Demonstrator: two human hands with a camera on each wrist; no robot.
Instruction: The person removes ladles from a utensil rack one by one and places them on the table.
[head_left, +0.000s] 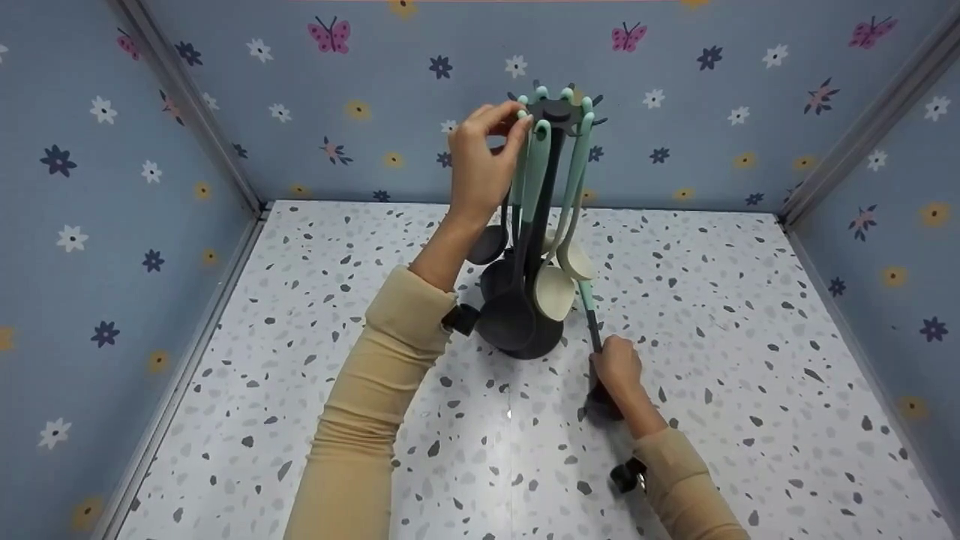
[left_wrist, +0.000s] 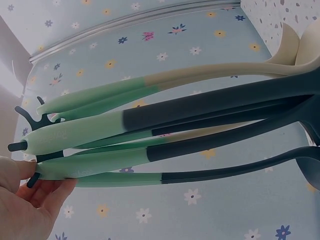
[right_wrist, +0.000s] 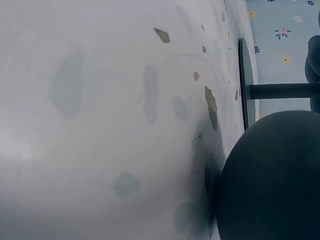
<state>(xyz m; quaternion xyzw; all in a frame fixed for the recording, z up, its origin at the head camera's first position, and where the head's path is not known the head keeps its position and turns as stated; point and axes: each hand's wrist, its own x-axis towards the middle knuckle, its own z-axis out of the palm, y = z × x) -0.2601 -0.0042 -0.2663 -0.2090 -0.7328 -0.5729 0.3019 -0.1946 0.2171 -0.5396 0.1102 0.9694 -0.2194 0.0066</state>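
Note:
A dark utensil stand (head_left: 556, 112) holds several kitchen utensils with mint-green handles, hung from hooks round its top. My left hand (head_left: 484, 154) pinches the top of one mint-handled utensil (left_wrist: 92, 167) right at its hook; that utensil has a dark shaft. Beside it hang a large dark ladle (head_left: 507, 319) and cream-headed utensils (head_left: 555, 292). My right hand (head_left: 619, 367) grips the dark shaft of another mint-handled utensil (head_left: 586, 296), low at the right of the stand. Its rounded dark head (right_wrist: 275, 175) is close over the table, partly hidden by the hand in the head view.
The speckled white table (head_left: 712, 322) runs back to a blue flowered wall (head_left: 712, 135), with similar panels at both sides. The stand's round dark base (head_left: 536, 345) sits mid-table. Cream sleeves and black wrist cameras (head_left: 460, 319) cover my forearms.

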